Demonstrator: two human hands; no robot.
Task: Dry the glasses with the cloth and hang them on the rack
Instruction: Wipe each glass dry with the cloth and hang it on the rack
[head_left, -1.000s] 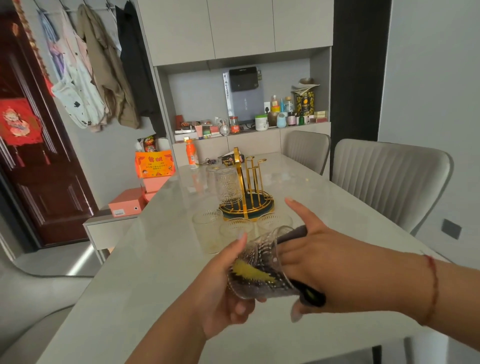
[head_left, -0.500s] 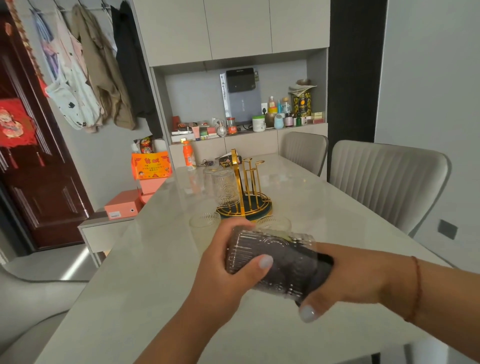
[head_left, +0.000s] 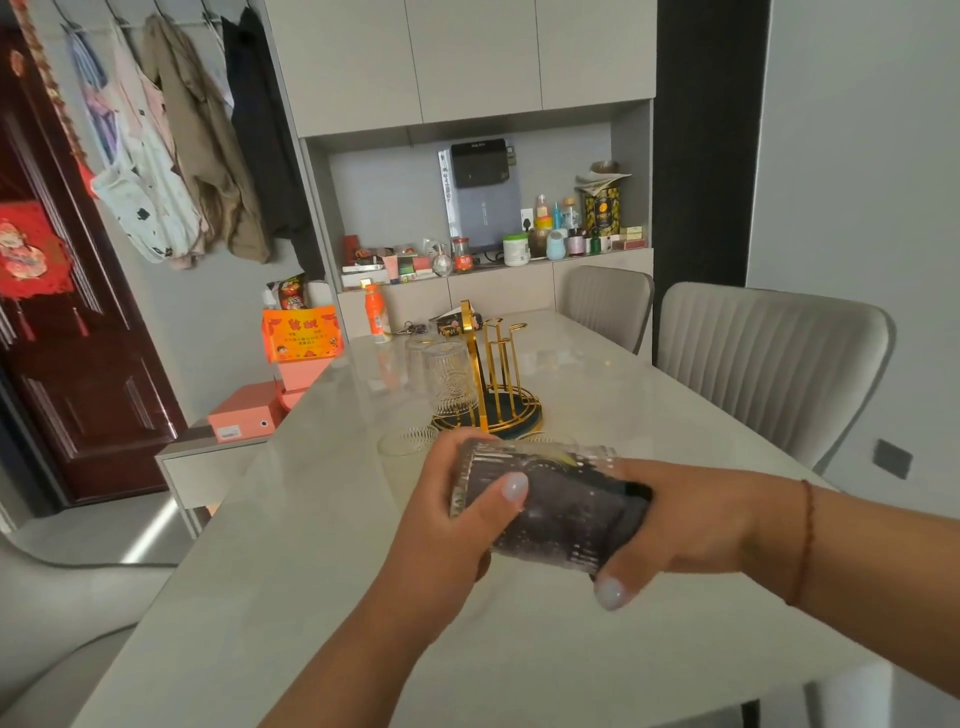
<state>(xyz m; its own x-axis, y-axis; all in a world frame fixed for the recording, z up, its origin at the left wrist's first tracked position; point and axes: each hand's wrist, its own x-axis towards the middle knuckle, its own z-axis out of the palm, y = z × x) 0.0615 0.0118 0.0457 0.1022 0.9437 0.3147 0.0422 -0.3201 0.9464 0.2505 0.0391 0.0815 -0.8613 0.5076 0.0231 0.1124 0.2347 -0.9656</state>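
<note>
I am gripping the ribbed glass (head_left: 540, 501) sideways in my left hand (head_left: 447, 525) so my right hand (head_left: 691, 525), fingers inside, is pressing the dark cloth (head_left: 631, 501) against its wall.

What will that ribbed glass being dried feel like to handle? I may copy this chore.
The ribbed glass probably stays rigid, and its raised ridges likely help the left hand grip. Lying sideways, it would probably roll if set down so. Thin clear walls suggest it is fragile, so the right hand pressing the dark cloth inside should go gently.
</note>
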